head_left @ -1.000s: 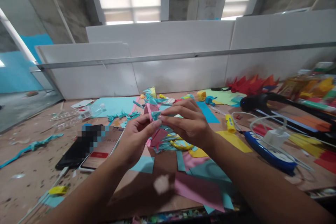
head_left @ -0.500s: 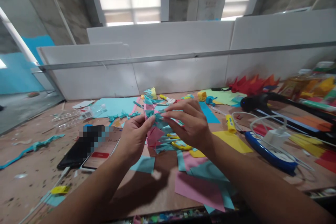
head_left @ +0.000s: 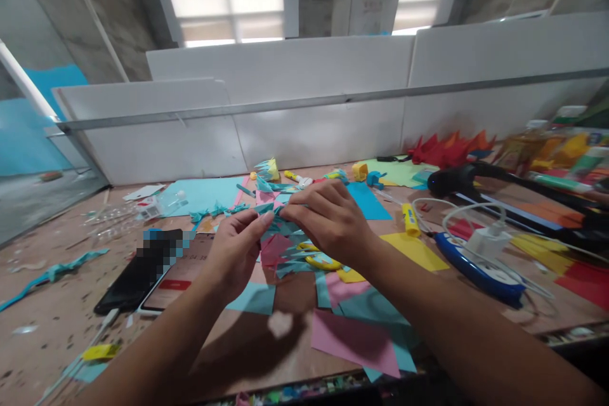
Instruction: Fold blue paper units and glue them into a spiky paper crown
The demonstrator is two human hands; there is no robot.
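My left hand (head_left: 238, 254) pinches a piece of folded paper craft (head_left: 274, 250), pink with teal pointed folds, between thumb and fingers. From the other side my right hand (head_left: 330, 219) has its fingertips closed on the teal part at the top of the craft. My fingers cover much of that spot. Just below my right hand lie yellow-handled scissors (head_left: 323, 262), partly hidden by teal paper spikes (head_left: 292, 260). Teal folded scraps (head_left: 216, 209) rest on the table behind my left hand.
Two phones lie at left, a black one (head_left: 128, 279) and a lit one (head_left: 166, 285). Pink paper (head_left: 354, 339) is near the front edge. At right are a yellow glue stick (head_left: 410, 221), a blue-rimmed power strip (head_left: 476, 269) with cables and a black stand (head_left: 518, 193).
My right fingers have closed in on the teal fold and come nearer my left thumb. The whole view has shifted slightly, so the table things appear further left.
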